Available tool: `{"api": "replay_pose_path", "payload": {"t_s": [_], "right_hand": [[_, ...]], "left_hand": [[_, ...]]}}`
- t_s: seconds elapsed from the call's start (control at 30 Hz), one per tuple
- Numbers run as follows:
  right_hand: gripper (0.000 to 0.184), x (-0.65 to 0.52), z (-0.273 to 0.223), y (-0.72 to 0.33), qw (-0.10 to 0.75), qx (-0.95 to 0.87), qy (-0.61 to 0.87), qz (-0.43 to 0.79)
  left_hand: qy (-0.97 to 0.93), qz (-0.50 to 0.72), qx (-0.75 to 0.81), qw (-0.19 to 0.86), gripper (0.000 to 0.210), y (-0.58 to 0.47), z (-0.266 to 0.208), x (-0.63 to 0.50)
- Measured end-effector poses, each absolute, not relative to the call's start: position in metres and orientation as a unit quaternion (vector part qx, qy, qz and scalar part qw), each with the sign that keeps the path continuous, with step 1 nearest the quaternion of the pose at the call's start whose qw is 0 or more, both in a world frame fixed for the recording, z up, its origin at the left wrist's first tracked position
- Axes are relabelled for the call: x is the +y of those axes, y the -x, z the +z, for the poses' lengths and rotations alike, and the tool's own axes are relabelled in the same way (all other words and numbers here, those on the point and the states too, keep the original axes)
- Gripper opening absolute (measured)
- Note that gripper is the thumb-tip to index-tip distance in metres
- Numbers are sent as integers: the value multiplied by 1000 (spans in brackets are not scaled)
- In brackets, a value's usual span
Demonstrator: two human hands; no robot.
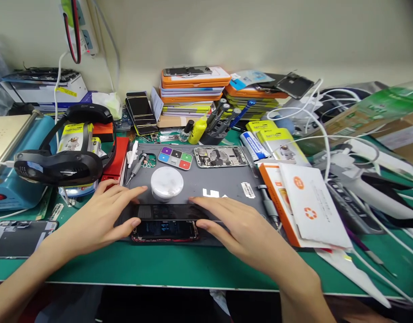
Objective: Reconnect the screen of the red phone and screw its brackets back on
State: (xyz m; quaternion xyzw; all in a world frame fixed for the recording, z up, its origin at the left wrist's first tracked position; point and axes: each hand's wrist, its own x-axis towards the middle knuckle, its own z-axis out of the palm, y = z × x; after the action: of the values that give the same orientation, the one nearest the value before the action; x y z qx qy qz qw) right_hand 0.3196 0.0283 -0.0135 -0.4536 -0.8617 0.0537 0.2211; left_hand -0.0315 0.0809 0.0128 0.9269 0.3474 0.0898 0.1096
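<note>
Both ends of a black phone screen point(169, 211) are between my hands, just in front of a white round tub point(166, 183). My left hand point(107, 215) has its thumb at the left end and its fingers behind it. At the right end, my right hand point(238, 222) holds the same way, thumb in front. Below the screen lies a phone body point(164, 231) with a reddish lower edge; bluish digits show on its dark face. Whether screen and body are joined is hidden. All this sits at the front of a grey work mat point(213, 179).
An opened phone housing point(221, 157), a coloured magnetic pad point(175, 158) and a screwdriver point(136, 168) lie behind. A headset point(61, 166) stands left, near another phone part point(21, 237). To the right are white-and-orange boxes point(304, 206) and loose cables point(326, 134).
</note>
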Motion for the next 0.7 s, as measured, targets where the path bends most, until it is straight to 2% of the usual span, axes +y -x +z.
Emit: {"api": "replay_pose_path", "payload": {"t_s": [0.13,0.27,0.4,0.5,0.7], "right_hand": [[41,31,-10,-318,239,-854,459,53],[38,33,-3,-315,271,-839,464,79],[50,47,14,-306,313,-809,480,132],[59,66,26,-294,310,-818,452,175],[55,99,34,-275,269,-811,426,298]], "left_hand": [[-921,98,353,132,46,29,13,86],[-913,98,365,156,49,28,13,88],[-906,90,373,180,55,25,14,91],[-901,85,379,193,56,24,15,93],[-896,87,385,203,60,24,13,95]]}}
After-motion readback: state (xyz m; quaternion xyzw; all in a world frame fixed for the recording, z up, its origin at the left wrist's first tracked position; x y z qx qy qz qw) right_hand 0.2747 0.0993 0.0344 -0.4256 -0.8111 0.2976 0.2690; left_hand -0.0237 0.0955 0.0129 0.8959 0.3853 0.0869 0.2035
